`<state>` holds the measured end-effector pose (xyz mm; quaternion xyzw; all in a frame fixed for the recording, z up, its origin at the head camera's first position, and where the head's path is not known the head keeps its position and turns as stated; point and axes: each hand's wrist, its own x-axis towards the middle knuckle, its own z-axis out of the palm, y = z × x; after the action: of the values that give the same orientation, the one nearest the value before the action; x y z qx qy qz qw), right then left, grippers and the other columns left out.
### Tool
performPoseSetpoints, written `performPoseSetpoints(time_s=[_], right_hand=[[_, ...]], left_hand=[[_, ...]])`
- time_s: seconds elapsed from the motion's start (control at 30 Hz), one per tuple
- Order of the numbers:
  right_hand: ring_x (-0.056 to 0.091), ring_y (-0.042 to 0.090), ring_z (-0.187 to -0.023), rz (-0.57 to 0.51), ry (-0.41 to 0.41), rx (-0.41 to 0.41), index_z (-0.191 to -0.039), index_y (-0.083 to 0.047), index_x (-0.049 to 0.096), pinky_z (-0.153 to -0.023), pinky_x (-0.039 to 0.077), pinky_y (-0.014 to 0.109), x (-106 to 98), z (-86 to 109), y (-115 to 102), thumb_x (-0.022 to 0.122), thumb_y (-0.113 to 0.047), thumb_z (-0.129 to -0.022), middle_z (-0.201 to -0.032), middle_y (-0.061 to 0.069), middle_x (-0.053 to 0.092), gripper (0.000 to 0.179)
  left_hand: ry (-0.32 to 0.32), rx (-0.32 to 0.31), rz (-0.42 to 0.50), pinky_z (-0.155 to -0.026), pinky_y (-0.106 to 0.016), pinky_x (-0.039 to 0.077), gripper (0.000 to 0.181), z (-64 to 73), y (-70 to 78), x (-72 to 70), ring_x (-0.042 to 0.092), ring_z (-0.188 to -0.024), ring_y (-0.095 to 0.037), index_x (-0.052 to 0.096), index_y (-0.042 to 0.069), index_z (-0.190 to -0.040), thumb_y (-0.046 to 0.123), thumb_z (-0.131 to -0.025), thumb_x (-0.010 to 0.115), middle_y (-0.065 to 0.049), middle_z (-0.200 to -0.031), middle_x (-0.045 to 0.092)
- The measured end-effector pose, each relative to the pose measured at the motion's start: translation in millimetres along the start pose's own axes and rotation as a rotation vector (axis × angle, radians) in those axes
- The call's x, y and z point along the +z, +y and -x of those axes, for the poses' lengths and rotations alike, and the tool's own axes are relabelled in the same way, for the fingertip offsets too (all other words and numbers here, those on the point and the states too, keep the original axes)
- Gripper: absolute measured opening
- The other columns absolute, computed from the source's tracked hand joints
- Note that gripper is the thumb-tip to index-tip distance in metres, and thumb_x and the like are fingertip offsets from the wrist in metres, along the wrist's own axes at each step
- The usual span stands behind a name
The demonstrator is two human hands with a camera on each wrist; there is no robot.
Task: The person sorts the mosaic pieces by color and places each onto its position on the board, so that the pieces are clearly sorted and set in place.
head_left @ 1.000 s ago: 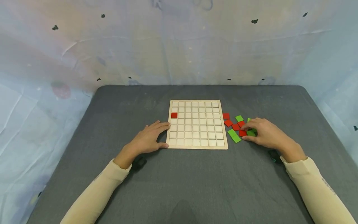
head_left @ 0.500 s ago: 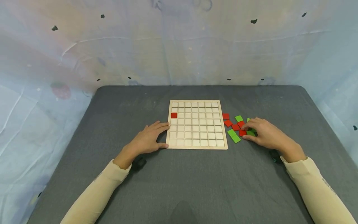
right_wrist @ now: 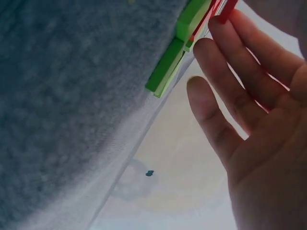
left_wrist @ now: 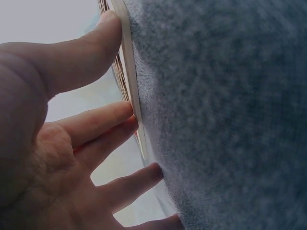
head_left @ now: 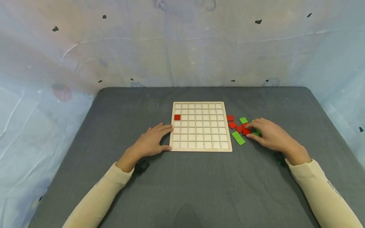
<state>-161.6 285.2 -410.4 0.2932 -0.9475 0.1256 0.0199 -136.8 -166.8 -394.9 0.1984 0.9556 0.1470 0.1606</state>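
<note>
A wooden grid board [head_left: 201, 150] lies flat on the table, with one red square tile [head_left: 177, 117] in its leftmost column. My left hand [head_left: 151, 140] rests at the board's left edge, fingers extended and thumb at the near corner; in the left wrist view the thumb tip [left_wrist: 111, 21] lies on the rim. Right of the board, my right hand [head_left: 271, 134] pinches a red tile [head_left: 246, 131] between thumb and fingertips. The right wrist view shows this red tile [right_wrist: 228, 10] at the fingertips, tilted above the green tiles [right_wrist: 165, 64].
Loose red tiles [head_left: 232, 125] lie beside the board's right edge. Two green tiles [head_left: 238, 138] sit nearer, another green tile [head_left: 243, 120] farther back, and more are partly hidden under the right hand. The grey table [head_left: 182, 183] meets a patterned cloth [head_left: 182, 47] behind.
The right hand has taken a red tile between its fingers and shifted it slightly up and to the left. The left hand stays at the board's edge.
</note>
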Motion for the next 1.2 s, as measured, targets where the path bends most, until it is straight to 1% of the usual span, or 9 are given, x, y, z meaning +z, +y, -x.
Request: performPoseSetpoints(time_s=[0.2, 0.37, 0.57, 0.73, 0.83, 0.93, 1.07, 1.2], right_hand=[[0.065, 0.026, -0.097, 0.047, 0.084, -0.061, -0.112, -0.009, 0.072, -0.082, 0.055, 0.048, 2.5, -1.6, -5.2, 0.077, -0.024, -0.088, -0.106, 0.007, 0.070, 0.029], [0.064, 0.023, -0.092, 0.060, 0.122, -0.096, -0.112, -0.011, 0.073, -0.078, 0.055, 0.045, 5.4, -2.5, -10.9, 0.080, -0.022, -0.085, -0.103, 0.004, 0.070, 0.030], [0.064, 0.021, -0.088, 0.055, 0.130, -0.142, -0.111, -0.010, 0.073, -0.075, 0.055, 0.041, 9.9, -7.7, -18.7, 0.080, -0.021, -0.084, -0.102, 0.004, 0.069, 0.030], [0.063, 0.018, -0.089, 0.031, 0.136, -0.139, -0.112, -0.012, 0.072, -0.075, 0.054, 0.040, 9.8, -15.4, -23.8, 0.079, -0.021, -0.085, -0.103, 0.002, 0.068, 0.029], [0.063, 0.018, -0.090, 0.014, 0.128, -0.151, -0.112, -0.011, 0.072, -0.077, 0.054, 0.040, 9.7, -20.8, -26.7, 0.079, -0.020, -0.086, -0.104, 0.002, 0.068, 0.028], [0.062, 0.018, -0.088, 0.004, 0.124, -0.172, -0.112, -0.011, 0.072, -0.075, 0.054, 0.039, 10.9, -26.1, -29.2, 0.079, -0.020, -0.087, -0.103, 0.002, 0.069, 0.028], [0.060, 0.016, -0.086, -0.002, 0.112, -0.165, -0.113, -0.012, 0.072, -0.074, 0.053, 0.037, 12.7, -32.6, -32.2, 0.078, -0.023, -0.087, -0.102, 0.002, 0.069, 0.029], [0.060, 0.016, -0.089, -0.025, 0.087, -0.147, -0.115, -0.013, 0.071, -0.077, 0.053, 0.038, 11.2, -41.1, -35.7, 0.077, -0.027, -0.089, -0.105, 0.001, 0.068, 0.030]], left_hand=[[0.005, 0.003, -0.003, -0.119, -0.066, 0.020, 0.081, 1.4, 0.8, 0.4, 0.019, -0.155, -0.032, 0.035, 0.022, -0.156, 0.043, -0.088, 0.075, 0.002, -0.164, 0.029], [0.002, -0.005, 0.002, -0.120, -0.065, 0.019, 0.081, 1.6, 2.3, 1.9, 0.018, -0.155, -0.032, 0.035, 0.023, -0.156, 0.043, -0.088, 0.074, 0.003, -0.164, 0.029], [0.003, -0.003, -0.007, -0.119, -0.066, 0.019, 0.081, 1.7, 2.8, 2.2, 0.018, -0.155, -0.033, 0.035, 0.023, -0.156, 0.042, -0.088, 0.074, 0.001, -0.164, 0.029], [0.014, -0.004, -0.006, -0.119, -0.066, 0.020, 0.082, 2.3, 2.5, 2.2, 0.019, -0.155, -0.033, 0.035, 0.022, -0.156, 0.042, -0.087, 0.075, 0.002, -0.164, 0.029], [0.009, 0.001, -0.008, -0.119, -0.067, 0.020, 0.082, 2.2, 2.4, 2.9, 0.019, -0.155, -0.033, 0.035, 0.022, -0.157, 0.043, -0.088, 0.074, 0.002, -0.165, 0.028], [0.011, 0.006, -0.009, -0.119, -0.066, 0.021, 0.082, 1.0, 2.5, 2.9, 0.019, -0.155, -0.032, 0.035, 0.022, -0.157, 0.043, -0.088, 0.074, 0.002, -0.165, 0.029], [0.011, 0.004, -0.018, -0.119, -0.066, 0.021, 0.082, -0.6, 2.1, 2.0, 0.019, -0.155, -0.032, 0.036, 0.023, -0.156, 0.043, -0.087, 0.075, 0.003, -0.164, 0.029], [0.005, -0.005, -0.018, -0.119, -0.066, 0.020, 0.082, 0.1, 1.5, 1.4, 0.019, -0.155, -0.032, 0.035, 0.022, -0.156, 0.043, -0.088, 0.075, 0.003, -0.165, 0.028]])
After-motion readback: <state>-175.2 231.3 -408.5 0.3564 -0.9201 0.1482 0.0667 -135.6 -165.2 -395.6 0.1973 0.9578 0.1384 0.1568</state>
